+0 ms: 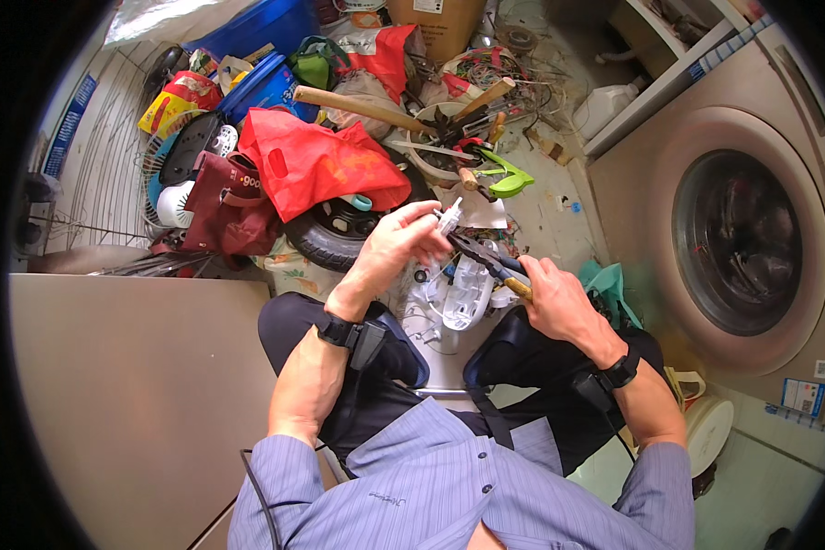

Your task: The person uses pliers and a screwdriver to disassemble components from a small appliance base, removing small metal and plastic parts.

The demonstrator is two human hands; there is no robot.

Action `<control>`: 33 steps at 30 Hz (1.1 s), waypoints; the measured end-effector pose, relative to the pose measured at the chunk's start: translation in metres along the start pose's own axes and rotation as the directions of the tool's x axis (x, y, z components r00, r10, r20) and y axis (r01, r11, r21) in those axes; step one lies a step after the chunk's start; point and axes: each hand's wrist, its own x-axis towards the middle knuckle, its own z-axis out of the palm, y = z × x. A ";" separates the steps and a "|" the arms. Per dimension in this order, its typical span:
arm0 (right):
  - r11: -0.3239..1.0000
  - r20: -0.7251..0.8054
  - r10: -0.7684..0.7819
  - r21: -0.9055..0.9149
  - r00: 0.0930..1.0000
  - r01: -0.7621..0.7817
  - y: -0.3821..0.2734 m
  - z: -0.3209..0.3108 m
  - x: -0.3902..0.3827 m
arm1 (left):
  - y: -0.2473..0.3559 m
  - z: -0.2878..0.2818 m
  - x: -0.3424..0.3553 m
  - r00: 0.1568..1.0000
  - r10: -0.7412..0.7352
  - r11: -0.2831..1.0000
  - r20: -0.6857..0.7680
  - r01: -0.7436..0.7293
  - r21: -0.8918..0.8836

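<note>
Pliers [491,259] over cluttered, seemingly tiled floor [547,223]; washing machine [640,188] to right.

To your right stands a front-loading washing machine [628,197], with a jug [603,108] farther off. Just beyond your feet, a plastic housing [467,293] lies on the floor [552,209], below the pliers [495,264]. Farther left lies a wheel [316,245], a plastic bag [312,165] on it, a handbag [234,206] left of it. Behind, long-handled tools [362,107] lean in a bucket; a wire tangle [490,71] lies before a cardboard box [440,26].
</note>
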 end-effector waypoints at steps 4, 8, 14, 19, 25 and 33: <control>0.999 -0.027 -0.047 -0.009 0.999 0.047 0.000 0.005 -0.001 | 0.010 0.006 0.001 0.991 0.011 0.870 -0.133 0.056 0.491; 0.996 -0.002 -0.069 -0.055 0.998 0.069 -0.005 0.002 -0.002 | 0.002 0.007 0.005 0.987 0.056 0.727 -0.149 0.062 0.684; 0.996 0.036 -0.085 0.016 0.996 0.085 -0.007 0.006 -0.002 | -0.019 -0.002 0.008 0.979 -0.010 0.988 -0.202 0.041 0.151; 0.999 0.035 -0.047 0.023 0.998 0.046 -0.013 0.003 -0.003 | -0.024 0.006 0.013 0.959 0.063 0.998 -0.277 -0.059 0.022; 0.995 -0.030 -0.054 -0.082 0.998 0.051 -0.011 0.007 -0.003 | -0.033 -0.001 0.019 0.946 -0.082 0.987 -0.313 0.121 0.106; 0.999 0.087 -0.009 0.031 0.996 0.006 -0.011 0.003 -0.011 | -0.042 -0.007 0.020 0.955 0.007 0.922 -0.296 0.108 0.372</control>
